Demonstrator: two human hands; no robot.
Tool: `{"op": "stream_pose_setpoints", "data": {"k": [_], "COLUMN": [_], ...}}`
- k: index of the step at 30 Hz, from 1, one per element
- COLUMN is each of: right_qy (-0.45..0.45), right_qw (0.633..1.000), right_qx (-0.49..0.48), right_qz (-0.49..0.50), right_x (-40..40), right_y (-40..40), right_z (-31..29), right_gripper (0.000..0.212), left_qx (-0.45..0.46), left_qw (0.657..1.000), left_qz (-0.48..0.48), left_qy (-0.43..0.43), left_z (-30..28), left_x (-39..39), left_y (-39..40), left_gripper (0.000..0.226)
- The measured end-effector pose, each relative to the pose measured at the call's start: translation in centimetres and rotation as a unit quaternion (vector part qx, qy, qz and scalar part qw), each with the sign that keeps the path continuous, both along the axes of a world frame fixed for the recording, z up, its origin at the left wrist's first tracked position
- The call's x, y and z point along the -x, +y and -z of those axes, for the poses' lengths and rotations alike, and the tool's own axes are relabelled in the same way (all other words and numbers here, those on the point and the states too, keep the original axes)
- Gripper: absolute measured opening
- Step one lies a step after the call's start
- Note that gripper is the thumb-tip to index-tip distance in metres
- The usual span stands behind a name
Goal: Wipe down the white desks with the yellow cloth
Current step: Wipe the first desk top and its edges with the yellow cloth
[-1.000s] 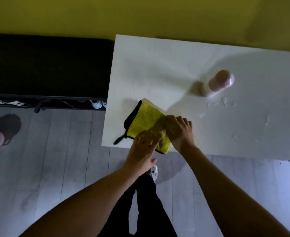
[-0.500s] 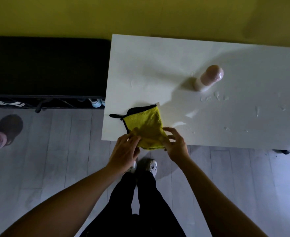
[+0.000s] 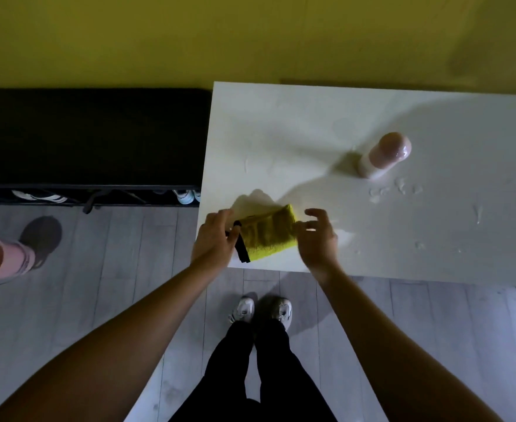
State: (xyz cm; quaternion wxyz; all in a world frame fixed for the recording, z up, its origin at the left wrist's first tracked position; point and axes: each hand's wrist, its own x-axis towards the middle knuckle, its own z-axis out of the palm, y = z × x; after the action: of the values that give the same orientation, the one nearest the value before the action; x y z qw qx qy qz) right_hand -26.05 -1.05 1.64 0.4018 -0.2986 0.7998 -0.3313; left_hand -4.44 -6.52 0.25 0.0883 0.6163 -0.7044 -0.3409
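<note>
The yellow cloth (image 3: 267, 234), folded small with a black trim and a black loop hanging from it, is held just above the near left corner of the white desk (image 3: 326, 132). My left hand (image 3: 215, 239) pinches its left edge by the black trim. My right hand (image 3: 316, 236) pinches the cloth's right edge with thumb and forefinger, the other fingers spread. Wet streaks and droplets (image 3: 396, 188) lie on the desk's right part.
A pink-capped bottle (image 3: 383, 155) stands on the desk right of centre. A black bench (image 3: 89, 135) with shoes under it adjoins the desk's left side. Another person's pink-trousered leg and dark shoe (image 3: 22, 251) stand on the grey floor at left. Behind is a yellow wall.
The cloth went from lying flat under both hands to lifted and folded smaller between them. My left hand moved to its left edge, my right hand to its right edge.
</note>
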Motion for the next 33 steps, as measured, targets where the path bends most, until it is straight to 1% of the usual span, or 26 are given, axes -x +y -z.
{"op": "stream_pose_setpoints", "data": {"k": [1,2,3,4,5,6,7,9,11,12,13,14,15,17,18,19,20,21,22,23,24,26,29,30,32,33], "right_qy": [0.085,0.165,0.234,0.284,0.313,0.323,0.322,0.317,0.338,0.350,0.366,0.382,0.390,0.393,0.395,0.405,0.419,0.432,0.436,0.429,0.411,0.366,0.338,0.337,0.344,0.344], "right_qw": [0.993,0.971,0.936,0.896,0.864,0.846,0.839,0.835,0.815,0.807,0.806,0.816,0.838,0.879,0.888,0.887,0.880,0.862,0.833,0.803,0.785,0.784,0.793,0.787,0.772,0.781], "right_qx": [0.037,0.088,0.138,0.173,0.188,0.184,0.175,0.183,0.213,0.218,0.209,0.193,0.165,0.078,0.042,0.031,0.056,0.113,0.176,0.217,0.228,0.202,0.154,0.151,0.170,0.183], "right_qz": [-0.075,-0.150,-0.226,-0.295,-0.348,-0.383,-0.403,-0.411,-0.419,-0.423,-0.416,-0.389,-0.343,-0.257,-0.234,-0.220,-0.219,-0.241,-0.292,-0.353,-0.404,-0.459,-0.483,-0.495,-0.506,-0.488], "right_x": [-0.5,-1.0,-1.5,-2.0,-2.3,-2.3,-2.1,-1.2,-0.3,-0.1,0.0,0.1,0.2,0.7,1.0,1.3,1.7,2.2,2.9,3.8,4.6,5.3,5.5,5.6,5.8,5.9], "right_y": [0.3,0.5,0.7,0.8,0.9,1.0,1.2,1.7,1.8,1.7,1.5,1.2,0.6,-0.9,-1.8,-2.7,-3.5,-4.2,-4.5,-4.6,-5.0,-5.6,-6.3,-6.3,-6.6,-7.0], "right_z": [0.0,0.2,0.6,1.4,2.3,3.2,4.1,5.0,5.8,6.1,6.3,6.4,6.4,6.0,5.7,5.2,4.9,5.0,5.2,5.4,5.8,6.6,6.8,6.7,6.9,7.1], "right_gripper": [0.023,0.020,0.021,0.028,0.035,0.042,0.048,0.054,0.060,0.061,0.058,0.051,0.044,0.045,0.048,0.049,0.048,0.045,0.045,0.047,0.050,0.059,0.072,0.073,0.065,0.061], "left_qx": [0.024,0.041,0.052,0.057,0.057,0.052,0.041,0.012,0.000,-0.003,-0.004,-0.006,-0.008,-0.009,-0.009,-0.008,-0.008,-0.008,-0.006,0.001,0.010,0.032,0.070,0.088,0.121,0.132], "left_qw": [0.998,0.992,0.983,0.974,0.969,0.969,0.971,0.974,0.980,0.983,0.985,0.986,0.985,0.981,0.979,0.978,0.977,0.977,0.977,0.976,0.975,0.974,0.971,0.970,0.964,0.962], "left_qz": [0.055,0.112,0.162,0.199,0.218,0.217,0.208,0.188,0.157,0.137,0.118,0.106,0.103,0.109,0.112,0.114,0.114,0.114,0.117,0.122,0.128,0.148,0.174,0.178,0.193,0.202], "left_qy": [-0.022,-0.045,-0.069,-0.089,-0.098,-0.103,-0.111,-0.124,-0.120,-0.120,-0.123,-0.128,-0.137,-0.159,-0.169,-0.176,-0.179,-0.178,-0.180,-0.182,-0.181,-0.171,-0.150,-0.143,-0.133,-0.131], "left_z": [0.4,0.7,1.0,1.5,1.9,2.1,2.3,2.1,1.7,1.4,1.1,0.8,0.5,0.3,0.2,0.2,0.3,0.7,1.0,1.3,1.8,3.0,4.6,5.0,5.7,6.1], "left_x": [-0.4,-0.6,-0.8,-0.8,-0.8,-0.7,-0.6,-0.2,0.0,0.0,-0.1,-0.2,-0.5,-1.1,-1.3,-1.5,-1.6,-1.5,-1.4,-1.3,-1.2,-1.1,-0.4,0.0,0.8,1.2], "left_y": [0.1,0.6,1.2,2.0,2.9,3.5,4.0,4.5,4.6,4.6,4.5,4.4,4.1,3.4,2.8,2.1,1.3,0.3,-0.6,-1.3,-2.4,-4.8,-8.5,-9.7,-12.2,-13.4], "left_gripper": [0.040,0.040,0.043,0.048,0.055,0.061,0.067,0.071,0.070,0.069,0.068,0.067,0.066,0.062,0.061,0.060,0.059,0.059,0.058,0.058,0.057,0.059,0.061,0.061,0.063,0.065]}}
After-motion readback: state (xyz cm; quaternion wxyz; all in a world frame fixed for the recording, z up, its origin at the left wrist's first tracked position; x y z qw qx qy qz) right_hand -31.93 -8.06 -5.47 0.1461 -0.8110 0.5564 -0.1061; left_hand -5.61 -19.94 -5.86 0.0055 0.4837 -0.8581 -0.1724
